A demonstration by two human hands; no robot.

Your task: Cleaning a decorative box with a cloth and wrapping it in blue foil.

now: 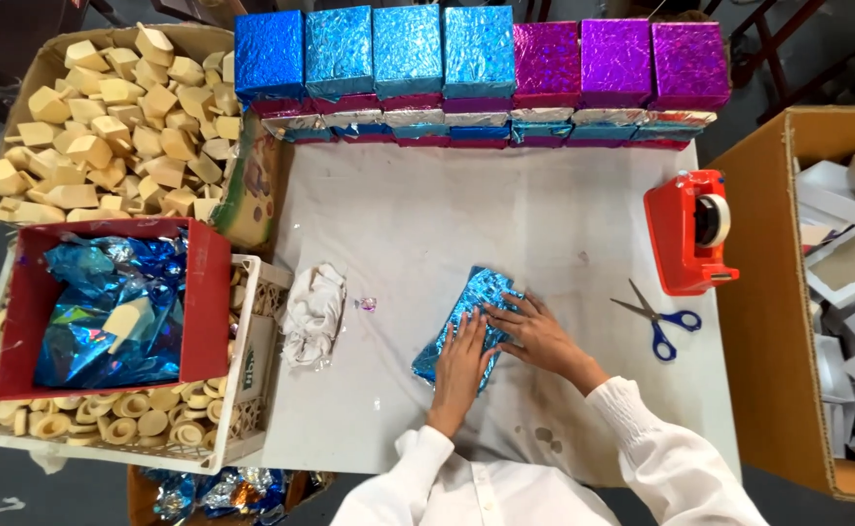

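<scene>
A sheet of shiny blue foil wrap [466,302] lies on the white-covered table [427,214], bulging over something flat beneath it. My left hand [463,365] presses flat on its near end, fingers spread. My right hand [534,331] rests on the foil's right edge, fingers pointing left. Both sleeves are white. What is under the foil is hidden.
Foil-wrapped boxes, blue [369,54] and purple [617,63], are stacked along the far edge. A red tape dispenser [688,231] and blue-handled scissors [659,319] lie right. A crumpled white cloth [312,312], a red box of blue foil [115,307], a carton of foam blocks [115,117] sit left; a cardboard box [798,292] stands right.
</scene>
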